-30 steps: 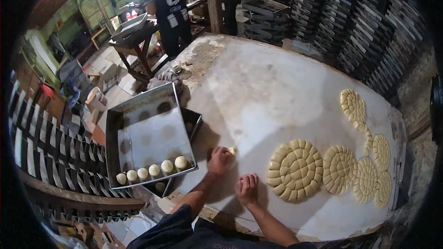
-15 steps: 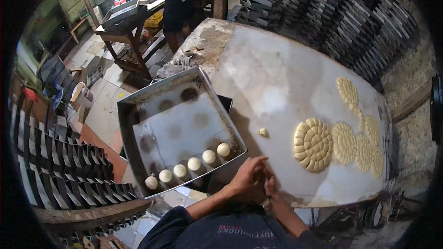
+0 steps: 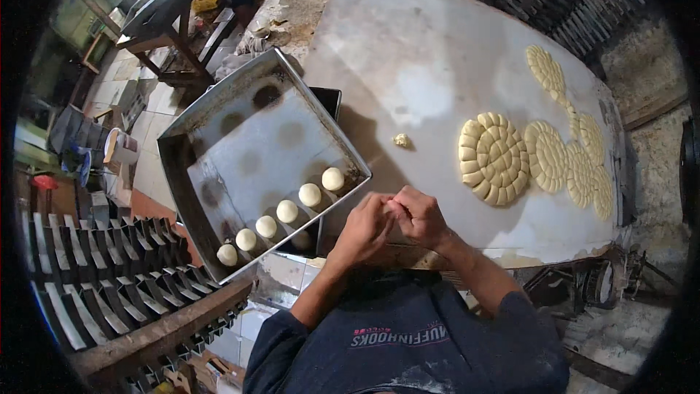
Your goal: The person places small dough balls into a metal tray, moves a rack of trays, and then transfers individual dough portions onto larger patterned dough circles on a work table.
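My left hand [image 3: 364, 228] and my right hand [image 3: 423, 220] meet over the near edge of the pale table [image 3: 408, 36]. Their fingers are bent and pinched together at the tips; whatever they hold, if anything, is hidden. To the left a square metal baking pan [image 3: 237, 149] sits tilted, with a row of several round dough balls [image 3: 287, 211] along its near side. Ahead of my hands lies a small dough scrap [image 3: 402, 141]. At the right is a flat round of dough pieces [image 3: 494, 159] pressed side by side.
More joined dough rounds [image 3: 580, 175] spread toward the table's right edge. A dark tray [image 3: 328, 100] lies under the pan. Stacked metal pans [image 3: 598, 7] stand at the back right, and a rack of dark metal pieces [image 3: 109, 248] at the left. A bucket [image 3: 122, 146] stands on the floor.
Both hands have risen with their fingertips brought together, and my right forearm now shows more. The view has shifted. The dough balls in the pan look the same.
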`<action>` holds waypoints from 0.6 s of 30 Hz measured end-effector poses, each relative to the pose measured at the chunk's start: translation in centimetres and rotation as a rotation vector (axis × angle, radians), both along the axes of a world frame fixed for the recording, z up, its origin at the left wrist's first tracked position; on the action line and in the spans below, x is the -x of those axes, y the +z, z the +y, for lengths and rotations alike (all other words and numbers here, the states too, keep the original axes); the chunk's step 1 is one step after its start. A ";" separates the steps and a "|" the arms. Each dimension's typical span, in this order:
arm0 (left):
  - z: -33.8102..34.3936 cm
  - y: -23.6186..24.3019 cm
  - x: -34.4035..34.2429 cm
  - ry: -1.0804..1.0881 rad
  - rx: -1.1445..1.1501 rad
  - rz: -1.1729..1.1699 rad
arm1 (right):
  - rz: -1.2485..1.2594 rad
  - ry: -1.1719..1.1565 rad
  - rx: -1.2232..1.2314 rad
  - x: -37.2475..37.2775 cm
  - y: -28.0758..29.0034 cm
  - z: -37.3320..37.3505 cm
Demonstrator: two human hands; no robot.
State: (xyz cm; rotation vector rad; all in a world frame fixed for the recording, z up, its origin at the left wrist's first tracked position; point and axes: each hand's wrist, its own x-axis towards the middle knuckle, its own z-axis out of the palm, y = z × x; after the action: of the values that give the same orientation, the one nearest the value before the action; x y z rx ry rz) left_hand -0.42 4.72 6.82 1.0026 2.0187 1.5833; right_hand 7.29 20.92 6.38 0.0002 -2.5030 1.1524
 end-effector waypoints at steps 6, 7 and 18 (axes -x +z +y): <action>2.8 0.5 -2.8 -0.195 0.054 -0.101 | -0.031 -0.227 0.033 5.6 -8.5 10.0; 3.6 0.4 -3.5 -0.246 0.004 -0.140 | -0.021 -0.219 0.052 7.5 -9.9 11.7; 11.9 -5.8 -7.1 0.331 0.294 0.064 | -0.296 -0.025 0.435 -2.4 -14.1 9.6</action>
State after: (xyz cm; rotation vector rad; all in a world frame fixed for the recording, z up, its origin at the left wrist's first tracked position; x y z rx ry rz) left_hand 6.72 16.58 0.98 0.6419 2.4727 1.3564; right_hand 9.72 30.51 -7.75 -0.3397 -2.4232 1.7726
